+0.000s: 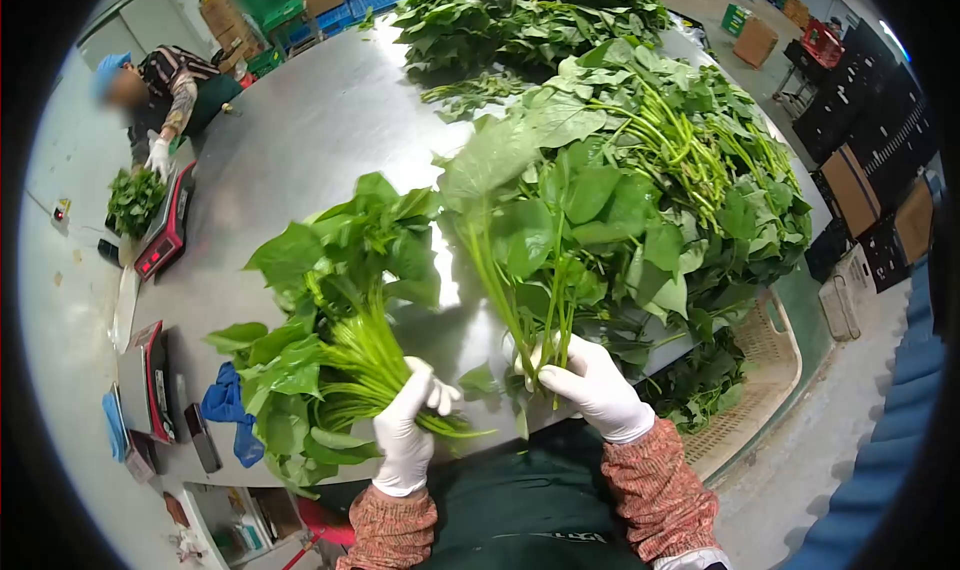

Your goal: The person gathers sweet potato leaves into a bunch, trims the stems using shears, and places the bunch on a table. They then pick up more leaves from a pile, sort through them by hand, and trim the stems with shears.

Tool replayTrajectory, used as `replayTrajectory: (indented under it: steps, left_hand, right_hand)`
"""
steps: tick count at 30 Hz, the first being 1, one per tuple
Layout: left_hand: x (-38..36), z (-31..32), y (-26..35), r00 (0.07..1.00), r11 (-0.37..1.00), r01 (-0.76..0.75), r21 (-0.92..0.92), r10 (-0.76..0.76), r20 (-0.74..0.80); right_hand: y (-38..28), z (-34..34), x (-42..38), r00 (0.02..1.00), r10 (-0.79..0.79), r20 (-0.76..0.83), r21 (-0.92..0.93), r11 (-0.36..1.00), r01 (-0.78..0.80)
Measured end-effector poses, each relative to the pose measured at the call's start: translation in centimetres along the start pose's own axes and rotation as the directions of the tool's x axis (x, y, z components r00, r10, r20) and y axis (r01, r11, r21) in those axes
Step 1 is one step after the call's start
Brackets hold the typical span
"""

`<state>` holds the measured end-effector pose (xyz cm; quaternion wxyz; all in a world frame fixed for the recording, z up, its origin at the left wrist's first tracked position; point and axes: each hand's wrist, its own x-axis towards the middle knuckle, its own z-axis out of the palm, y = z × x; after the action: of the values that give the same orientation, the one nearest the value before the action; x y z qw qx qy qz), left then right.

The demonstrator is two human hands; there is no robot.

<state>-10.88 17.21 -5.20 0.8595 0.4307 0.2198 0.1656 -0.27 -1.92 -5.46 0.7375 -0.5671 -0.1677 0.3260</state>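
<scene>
White gloves cover both of my hands. My left hand (408, 425) is closed round the stems of a thick bunch of leafy greens (345, 355), whose leaves spread to the left and away from me over the metal table. Between the thumb and fingers of my right hand (590, 385) are a few upright leafy stems (545, 270), their leaves fanning out above. Just beyond and to the right lies a large heap of the same greens (690, 170), many with stems bundled side by side. A small loose leaf (480, 378) rests between my hands.
A second heap of greens (530, 15) covers the table's far end. Scales (148, 385) and a blue cloth (232, 410) lie at left. Another person (165, 100) handles greens on a red scale (165, 225). A cream crate (765, 390) with leaves stands below the right edge.
</scene>
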Motion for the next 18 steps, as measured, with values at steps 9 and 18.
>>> replayTrajectory:
  steps: [9,18]
  left_hand:
    - [-1.4,2.1,-2.6,0.998,0.997,0.065,-0.037,-0.066,-0.022]
    - [0.1,0.1,-0.2,0.997,0.965,-0.043,-0.260,0.025,-0.070]
  right_hand:
    - [0.4,2.8,0.0,0.991,-0.128,0.030,-0.500,0.857,0.126]
    - [-1.4,-6.6,-7.1,0.476,-0.533,-0.699,-0.178,0.775,0.607]
